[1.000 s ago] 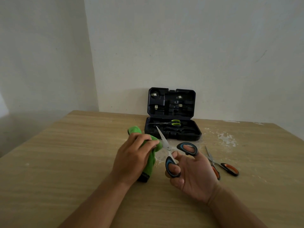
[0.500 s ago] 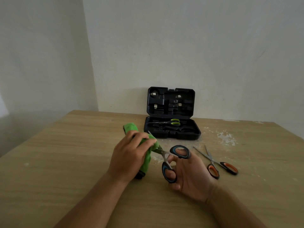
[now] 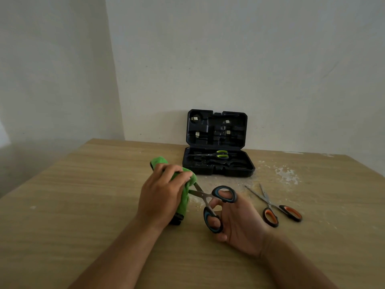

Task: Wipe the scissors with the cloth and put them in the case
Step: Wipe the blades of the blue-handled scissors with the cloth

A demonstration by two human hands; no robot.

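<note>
In front of the open black case, my right hand fingers the blue-handled scissors while my left hand grips the green cloth round the blades; green-handled scissors already cased, orange-handled scissors right of it still waiting.

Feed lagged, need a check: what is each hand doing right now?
Left hand: grips the green cloth, wrapped over the blade tips.
Right hand: holds the blue-handled scissors, fingers through both loops, blades open.

Blue-handled scissors open, blades in green cloth; black case open.
</note>
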